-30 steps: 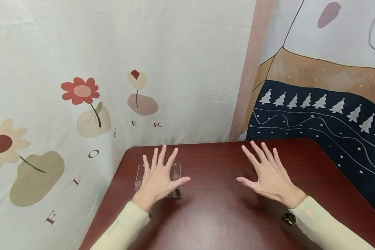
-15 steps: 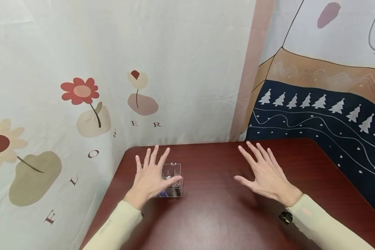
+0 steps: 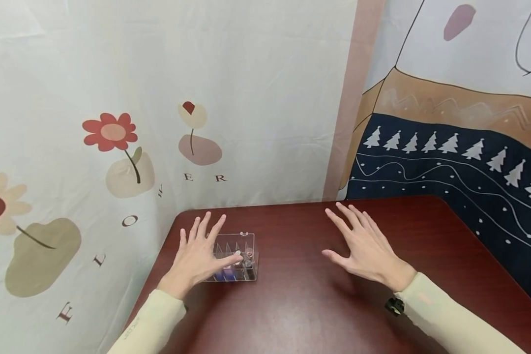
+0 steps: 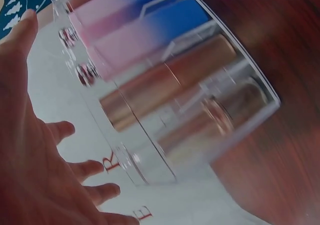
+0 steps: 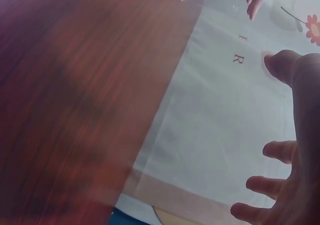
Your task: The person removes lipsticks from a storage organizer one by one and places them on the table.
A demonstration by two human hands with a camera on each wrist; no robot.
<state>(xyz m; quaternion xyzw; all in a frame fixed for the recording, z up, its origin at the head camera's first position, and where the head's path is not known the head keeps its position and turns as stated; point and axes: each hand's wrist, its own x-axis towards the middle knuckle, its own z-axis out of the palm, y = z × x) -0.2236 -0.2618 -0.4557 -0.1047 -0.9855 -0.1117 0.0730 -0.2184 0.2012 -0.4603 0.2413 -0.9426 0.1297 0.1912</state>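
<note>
A clear plastic cosmetics case [image 3: 253, 246] with dividers stands on the left of the table. My left hand [image 3: 194, 260] hovers over its left part, fingers spread and thumb stretched across it, hiding that side. Up close in the left wrist view, the case's compartments hold pink-to-blue tubes [image 4: 150, 37] and a copper-coloured tube [image 4: 170, 82], like lipsticks. My left palm and fingers show beside the case there, holding nothing. Over the table's right half hangs my right hand [image 3: 367, 250], its fingers spread with nothing in them.
The dark red wooden table [image 3: 301, 305] ends at a pale flower-printed cloth [image 3: 265, 98] at the back and left. A navy cloth with tree prints [image 3: 425, 167] hangs along the right side. A dark device [image 3: 395, 306] sits under my right wrist.
Both hands have drifted left, the left one farther, uncovering more of the case and its contents. The view has turned slightly. The case stays in its place.
</note>
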